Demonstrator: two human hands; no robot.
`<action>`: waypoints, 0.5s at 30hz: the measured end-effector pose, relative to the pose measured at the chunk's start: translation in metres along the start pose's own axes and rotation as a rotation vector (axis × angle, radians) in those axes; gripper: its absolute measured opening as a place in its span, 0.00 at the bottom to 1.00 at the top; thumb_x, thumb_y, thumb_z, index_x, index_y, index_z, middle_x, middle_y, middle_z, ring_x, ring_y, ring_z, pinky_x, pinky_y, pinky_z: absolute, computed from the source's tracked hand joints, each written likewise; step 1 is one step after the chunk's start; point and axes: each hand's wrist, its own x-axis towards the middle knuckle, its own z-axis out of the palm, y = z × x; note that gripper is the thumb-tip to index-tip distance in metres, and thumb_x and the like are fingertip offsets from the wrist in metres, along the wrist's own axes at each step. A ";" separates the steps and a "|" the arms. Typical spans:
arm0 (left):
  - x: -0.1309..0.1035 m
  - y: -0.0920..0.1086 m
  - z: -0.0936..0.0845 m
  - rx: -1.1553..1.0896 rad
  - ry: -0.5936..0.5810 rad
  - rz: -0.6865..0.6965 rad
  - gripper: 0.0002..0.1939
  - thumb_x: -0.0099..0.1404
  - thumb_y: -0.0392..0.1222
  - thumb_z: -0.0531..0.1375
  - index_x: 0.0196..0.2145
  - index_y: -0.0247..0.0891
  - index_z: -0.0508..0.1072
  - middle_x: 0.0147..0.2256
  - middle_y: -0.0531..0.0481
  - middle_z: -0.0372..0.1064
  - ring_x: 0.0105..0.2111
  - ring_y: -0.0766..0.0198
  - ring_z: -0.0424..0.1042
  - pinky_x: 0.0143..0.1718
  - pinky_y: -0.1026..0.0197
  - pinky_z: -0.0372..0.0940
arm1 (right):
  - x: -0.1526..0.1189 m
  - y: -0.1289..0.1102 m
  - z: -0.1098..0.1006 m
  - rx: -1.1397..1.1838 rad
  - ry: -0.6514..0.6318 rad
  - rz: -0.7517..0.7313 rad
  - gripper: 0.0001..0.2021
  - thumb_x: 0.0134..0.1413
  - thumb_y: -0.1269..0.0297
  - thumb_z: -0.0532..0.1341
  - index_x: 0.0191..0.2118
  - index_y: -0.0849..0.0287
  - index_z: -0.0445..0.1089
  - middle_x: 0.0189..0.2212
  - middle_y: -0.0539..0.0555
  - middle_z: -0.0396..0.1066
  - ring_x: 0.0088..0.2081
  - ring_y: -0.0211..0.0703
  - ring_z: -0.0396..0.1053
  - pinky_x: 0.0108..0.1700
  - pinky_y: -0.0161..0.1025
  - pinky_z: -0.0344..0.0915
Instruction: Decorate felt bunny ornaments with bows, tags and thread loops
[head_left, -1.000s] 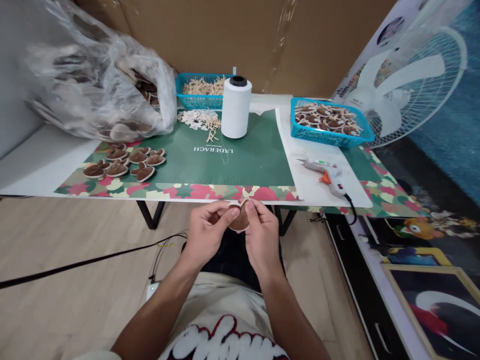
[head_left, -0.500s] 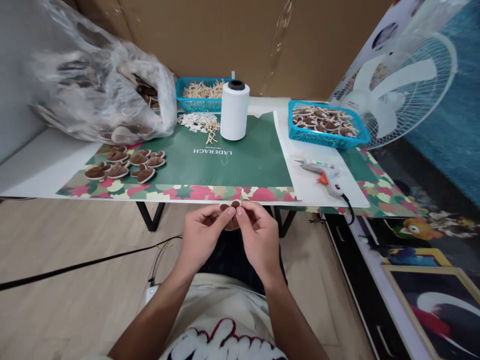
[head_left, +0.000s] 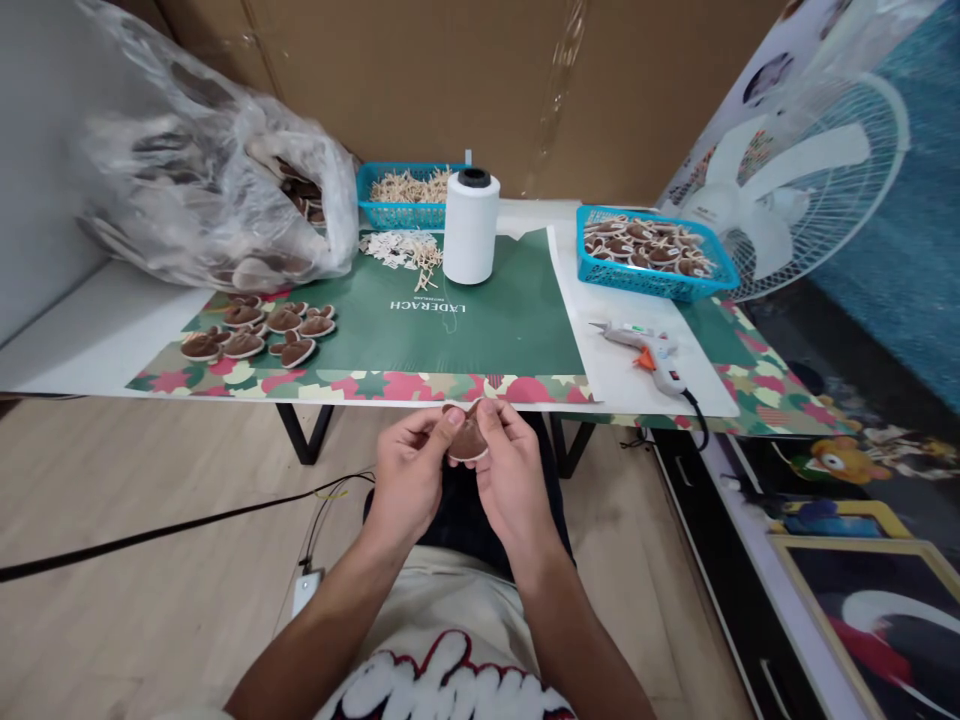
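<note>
Just in front of the table's near edge, both hands pinch one small brown felt piece with eared shape and pale rim. My left hand grips its left side, thumb on top. On its right side my right hand is closed, thumb and fingers around the upper part. Fingers cover parts of its ears. Several similar brown eared pieces lie in a group at the table's left. More of them fill a blue basket at the right.
A glue gun with its cord lies on the right. A white thread cone stands mid-table, before another blue basket of pale strands. White tags lie beside it. A plastic bag bulges at left; a fan stands at right.
The thumbs have moved apart and more of the brown piece's face shows between them. Both hands keep hold of it. The view has shifted slightly.
</note>
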 end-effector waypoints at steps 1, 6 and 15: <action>0.001 0.000 0.001 -0.046 -0.004 -0.046 0.18 0.58 0.55 0.75 0.28 0.36 0.81 0.24 0.52 0.71 0.23 0.69 0.65 0.24 0.66 0.62 | 0.002 0.000 0.000 0.078 -0.028 0.058 0.19 0.56 0.46 0.71 0.33 0.56 0.70 0.26 0.46 0.68 0.25 0.34 0.62 0.26 0.33 0.61; 0.006 0.005 0.000 0.006 -0.084 -0.048 0.18 0.60 0.53 0.74 0.24 0.35 0.79 0.22 0.53 0.68 0.23 0.70 0.64 0.26 0.66 0.61 | 0.003 -0.003 -0.004 0.111 -0.073 0.087 0.20 0.59 0.43 0.68 0.37 0.58 0.76 0.32 0.51 0.76 0.28 0.38 0.69 0.30 0.36 0.68; -0.001 0.016 -0.010 0.009 -0.065 -0.049 0.23 0.59 0.63 0.72 0.33 0.37 0.85 0.30 0.47 0.78 0.32 0.61 0.75 0.40 0.60 0.73 | -0.016 -0.013 -0.008 -0.292 0.019 -0.138 0.14 0.60 0.54 0.68 0.46 0.56 0.77 0.41 0.55 0.80 0.43 0.46 0.78 0.48 0.44 0.76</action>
